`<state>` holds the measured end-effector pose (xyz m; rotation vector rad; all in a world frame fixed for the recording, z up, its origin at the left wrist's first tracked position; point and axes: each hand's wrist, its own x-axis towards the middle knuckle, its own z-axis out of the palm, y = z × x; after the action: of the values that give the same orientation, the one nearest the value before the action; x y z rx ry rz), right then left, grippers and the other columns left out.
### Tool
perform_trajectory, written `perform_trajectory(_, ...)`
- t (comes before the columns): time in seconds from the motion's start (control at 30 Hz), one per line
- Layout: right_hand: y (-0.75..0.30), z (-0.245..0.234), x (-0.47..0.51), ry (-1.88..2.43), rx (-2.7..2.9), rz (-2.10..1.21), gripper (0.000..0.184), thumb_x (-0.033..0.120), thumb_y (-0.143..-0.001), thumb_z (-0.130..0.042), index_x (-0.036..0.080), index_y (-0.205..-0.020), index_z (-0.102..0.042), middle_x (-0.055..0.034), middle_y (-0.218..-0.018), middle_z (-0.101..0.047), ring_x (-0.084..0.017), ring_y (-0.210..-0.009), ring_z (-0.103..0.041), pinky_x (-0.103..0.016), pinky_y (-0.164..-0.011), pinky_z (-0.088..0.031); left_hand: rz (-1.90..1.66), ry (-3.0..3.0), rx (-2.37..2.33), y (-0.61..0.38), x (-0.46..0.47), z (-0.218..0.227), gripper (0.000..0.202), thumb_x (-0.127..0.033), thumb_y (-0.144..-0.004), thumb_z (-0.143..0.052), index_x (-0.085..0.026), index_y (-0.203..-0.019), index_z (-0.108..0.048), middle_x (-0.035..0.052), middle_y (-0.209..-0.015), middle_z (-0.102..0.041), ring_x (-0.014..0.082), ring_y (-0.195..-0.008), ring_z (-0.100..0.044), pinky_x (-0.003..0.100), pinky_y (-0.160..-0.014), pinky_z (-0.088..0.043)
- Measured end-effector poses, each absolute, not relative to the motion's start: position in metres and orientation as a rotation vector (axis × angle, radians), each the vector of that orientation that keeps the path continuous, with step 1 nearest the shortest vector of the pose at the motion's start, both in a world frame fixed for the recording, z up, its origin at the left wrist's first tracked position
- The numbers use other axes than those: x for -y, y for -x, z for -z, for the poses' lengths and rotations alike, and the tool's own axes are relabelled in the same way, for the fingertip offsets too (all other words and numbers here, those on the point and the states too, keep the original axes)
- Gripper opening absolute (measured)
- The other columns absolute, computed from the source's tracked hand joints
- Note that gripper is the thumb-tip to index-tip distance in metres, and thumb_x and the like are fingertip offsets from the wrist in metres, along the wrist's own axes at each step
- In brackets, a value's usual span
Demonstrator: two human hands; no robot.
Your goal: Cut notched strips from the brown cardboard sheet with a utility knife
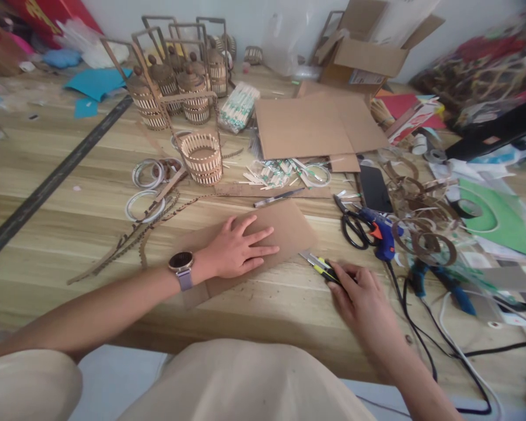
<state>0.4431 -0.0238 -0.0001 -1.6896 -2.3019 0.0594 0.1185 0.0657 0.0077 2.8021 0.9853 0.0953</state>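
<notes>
My left hand (236, 248), a watch on its wrist, lies flat with fingers spread on a brown cardboard sheet (284, 225) that rests on the wooden table (70, 228). My right hand (362, 292) is closed around a yellow and black utility knife (316, 264). The knife's blade points at the right edge of the cardboard sheet, close to its near corner.
Black scissors (353, 225) and a blue glue gun (382, 234) lie right of the sheet, with cables and a black phone (374, 188). Small wooden stick baskets (200, 156), tape rings (148, 173), flat cardboard (302, 126) and an open box (362, 55) sit farther back.
</notes>
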Motion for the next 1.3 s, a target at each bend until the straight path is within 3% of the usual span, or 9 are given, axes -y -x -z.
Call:
perform_trajectory(0.27,-0.433,-0.002,0.028,1.671,2.324,-0.085,0.046,0.036,-0.100,-0.045,0.023,-0.143,-0.055,-0.0138,-0.109,-0.061,-0.029,-0.097,-0.059,-0.046,-0.086,-0.055,-0.114,-2.798,-0.980,-0.118,-0.065,-0.006,0.043,-0.050,-0.104,-0.035,-0.049,-0.146,-0.047,-0.0041,-0.163,-0.036,0.0433,-0.147,-0.024,0.069,-0.106,-0.024)
perform_trajectory(0.47,-0.433,-0.001,0.028,1.717,2.315,-0.045,0.044,0.037,-0.101,-0.043,0.020,-0.138,-0.059,-0.0146,-0.109,-0.062,-0.030,-0.097,-0.059,-0.047,-0.084,-0.055,-0.090,-2.813,-0.973,-0.118,-0.065,-0.008,0.045,-0.049,-0.104,-0.036,-0.045,-0.147,-0.046,-0.0022,-0.162,-0.037,0.0453,-0.147,-0.026,0.071,-0.106,-0.026)
perform_trajectory(0.7,-0.439,0.003,0.017,1.707,2.301,-0.066,0.045,0.040,-0.099,-0.044,0.022,-0.137,-0.061,-0.0139,-0.107,-0.062,-0.030,-0.096,-0.059,-0.047,-0.082,-0.055,-0.148,-2.857,-0.767,-0.086,-0.069,-0.002,0.052,-0.050,-0.104,-0.038,-0.032,-0.153,-0.044,0.0033,-0.163,-0.036,0.0346,-0.154,-0.020,0.053,-0.121,-0.023)
perform_trajectory(0.93,-0.441,-0.004,0.023,1.679,2.355,-0.072,0.045,0.039,-0.099,-0.046,0.022,-0.139,-0.059,-0.0136,-0.109,-0.063,-0.029,-0.098,-0.060,-0.045,-0.086,-0.055,-0.126,-2.847,-0.818,-0.084,-0.067,-0.002,0.049,-0.048,-0.105,-0.039,-0.037,-0.152,-0.043,-0.0003,-0.164,-0.033,0.0319,-0.155,-0.018,0.054,-0.124,-0.017)
perform_trajectory(1.3,-0.443,-0.002,0.022,1.626,2.398,-0.027,0.045,0.038,-0.100,-0.045,0.018,-0.136,-0.061,-0.0144,-0.107,-0.063,-0.029,-0.096,-0.059,-0.045,-0.085,-0.055,-0.133,-2.844,-0.817,-0.085,-0.067,-0.004,0.048,-0.048,-0.105,-0.039,-0.037,-0.151,-0.044,0.0004,-0.164,-0.033,0.0337,-0.154,-0.019,0.054,-0.123,-0.020)
